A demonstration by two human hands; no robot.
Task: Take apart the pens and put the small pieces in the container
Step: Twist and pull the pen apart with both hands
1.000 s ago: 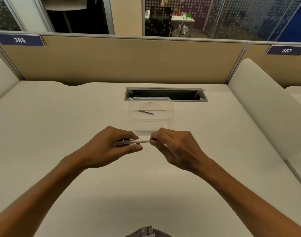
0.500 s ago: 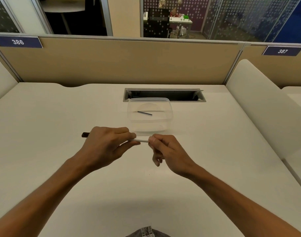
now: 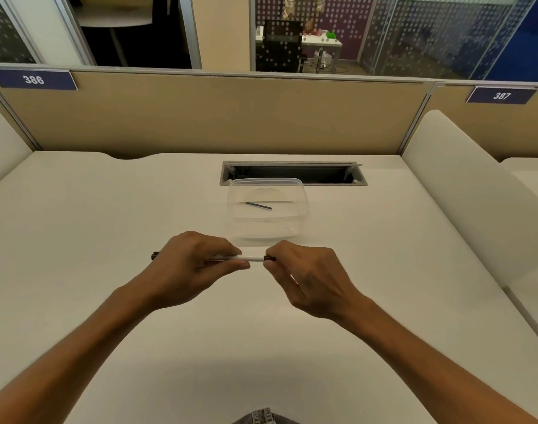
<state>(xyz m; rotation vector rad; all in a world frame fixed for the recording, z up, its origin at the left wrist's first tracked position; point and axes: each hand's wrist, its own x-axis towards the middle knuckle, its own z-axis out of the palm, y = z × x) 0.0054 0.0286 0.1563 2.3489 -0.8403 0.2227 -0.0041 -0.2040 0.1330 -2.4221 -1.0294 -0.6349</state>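
My left hand (image 3: 194,264) is gripping the pen (image 3: 252,258); my right hand (image 3: 307,276) is pinching its dark end. Just beyond on the surface (image 3: 108,209), the container (image 3: 303,206) is holding one rod (image 3: 258,205).

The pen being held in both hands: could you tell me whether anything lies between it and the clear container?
Nothing visible does. The pen sits just in front of the open container, with only bare desk between them.

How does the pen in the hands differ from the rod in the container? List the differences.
1. The pen is white with dark ends; the rod is dark all over.
2. The pen is thicker and looks longer than the rod.
3. The pen is held above the table, left hand gripping its barrel, right hand pinching its tip; the rod lies loose in the container.
Both are slim, straight sticks.
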